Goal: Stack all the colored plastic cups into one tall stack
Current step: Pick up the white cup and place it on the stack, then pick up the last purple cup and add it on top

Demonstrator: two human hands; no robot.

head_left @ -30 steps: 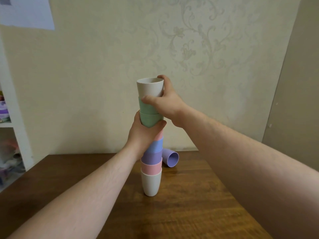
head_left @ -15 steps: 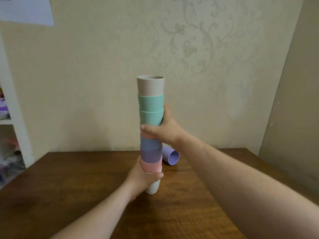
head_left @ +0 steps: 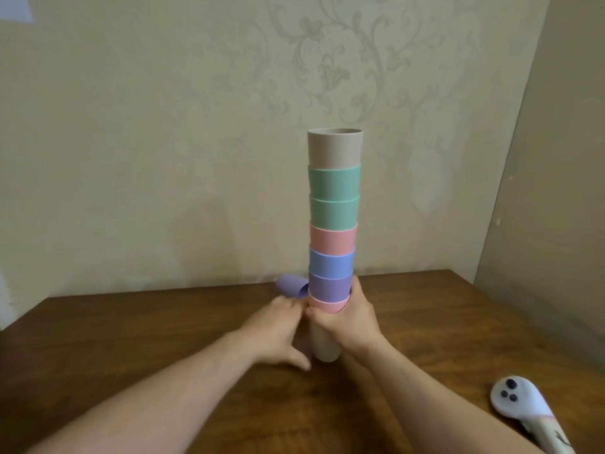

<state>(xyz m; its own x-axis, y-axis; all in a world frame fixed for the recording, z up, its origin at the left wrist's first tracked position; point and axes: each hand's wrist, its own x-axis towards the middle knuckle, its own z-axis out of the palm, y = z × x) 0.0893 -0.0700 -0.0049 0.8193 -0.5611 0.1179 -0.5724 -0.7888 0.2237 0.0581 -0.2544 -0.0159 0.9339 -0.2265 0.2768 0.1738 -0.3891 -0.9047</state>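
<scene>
Since half a second ago, both hands have dropped to the foot of the stack [head_left: 334, 244]: the right hand [head_left: 352, 317], formerly at mid-height, is now wrapped closed around the lowest pink cup [head_left: 327, 305] and the beige base cup [head_left: 324, 350], while the left hand [head_left: 278, 326], formerly gripping the base, lies loosely spread just left of the stack, fingertips [head_left: 294, 308] touching or nearly touching it; contact cannot be confirmed. Head view: gripping low probably steadies the tall column against tipping. Eight cups are nested upright, each seated in the one below; the top beige cup [head_left: 334, 149] shows no visible contents. One purple cup [head_left: 289, 286] lies on its side behind and left of the stack, on the table [head_left: 131, 322], not yet added. A white controller [head_left: 520, 404] lies well right of the stack.
</scene>
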